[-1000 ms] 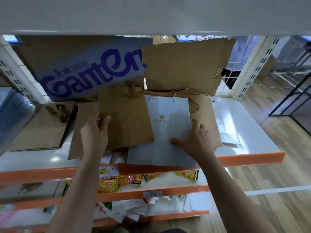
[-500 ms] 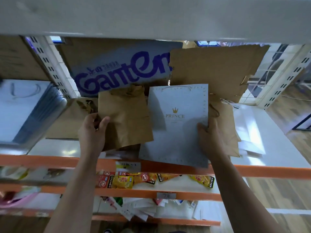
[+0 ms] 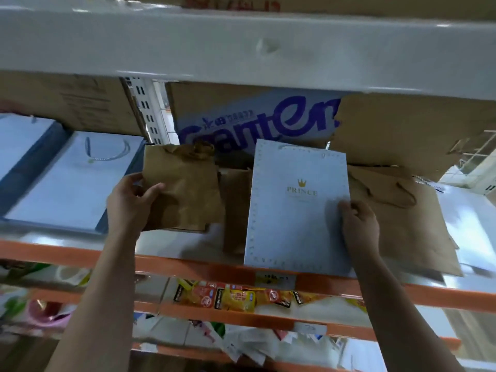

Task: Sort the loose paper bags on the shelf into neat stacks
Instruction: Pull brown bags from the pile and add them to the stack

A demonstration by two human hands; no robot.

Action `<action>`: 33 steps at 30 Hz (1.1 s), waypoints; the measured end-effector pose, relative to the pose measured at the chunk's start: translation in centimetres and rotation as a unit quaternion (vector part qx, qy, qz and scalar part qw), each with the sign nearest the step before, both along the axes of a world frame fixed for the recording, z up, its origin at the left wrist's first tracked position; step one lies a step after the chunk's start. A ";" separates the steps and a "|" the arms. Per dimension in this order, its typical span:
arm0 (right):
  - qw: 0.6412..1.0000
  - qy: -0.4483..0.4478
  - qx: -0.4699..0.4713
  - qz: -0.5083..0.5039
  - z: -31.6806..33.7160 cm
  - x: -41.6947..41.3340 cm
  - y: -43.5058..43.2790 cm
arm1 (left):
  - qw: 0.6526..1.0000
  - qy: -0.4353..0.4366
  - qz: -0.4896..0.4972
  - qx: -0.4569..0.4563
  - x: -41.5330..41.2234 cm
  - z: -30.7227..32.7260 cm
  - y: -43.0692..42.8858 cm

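Gripping the brown bag point(image 3: 185, 191) by its left edge, left hand point(image 3: 128, 205) fingers point(image 3: 151, 189) curled round it, over the shelf point(image 3: 171, 245). Pinching the blue bag point(image 3: 292, 224) near its right edge, right hand point(image 3: 361, 226) fingers point(image 3: 349, 208) bent.

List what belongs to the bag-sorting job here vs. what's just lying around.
Job:
small brown paper bag, gripped by left hand
PRINCE bag, pinched by right hand
loose brown bags to its right
stacked pale blue bags

Lying about:
Ganten carton
snack packets below
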State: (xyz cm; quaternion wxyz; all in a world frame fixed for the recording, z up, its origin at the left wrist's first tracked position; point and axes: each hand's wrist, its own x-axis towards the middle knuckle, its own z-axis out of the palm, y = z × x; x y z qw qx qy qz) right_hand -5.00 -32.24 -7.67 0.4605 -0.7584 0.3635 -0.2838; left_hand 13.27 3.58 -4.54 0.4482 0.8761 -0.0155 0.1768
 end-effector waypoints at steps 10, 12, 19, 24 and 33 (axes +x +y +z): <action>0.997 0.022 -0.015 -0.072 -1.0 1.8 6.8 | 0.984 0.025 -0.093 0.147 6.1 -2.9 3.0; 0.995 0.014 -0.020 -0.094 -1.2 1.8 8.0 | 0.983 0.026 -0.105 0.149 6.4 -3.1 2.7; 0.992 0.028 -0.043 -0.113 -0.8 1.8 10.9 | 0.973 0.058 -0.121 0.190 6.8 -4.5 2.5; 0.993 0.033 -0.044 -0.103 -0.4 1.8 11.7 | 0.966 0.081 -0.089 0.230 6.6 -4.9 2.4; 0.998 -0.013 -0.022 -0.055 0.3 2.2 11.8 | 0.967 0.054 -0.129 0.214 4.4 -4.7 2.5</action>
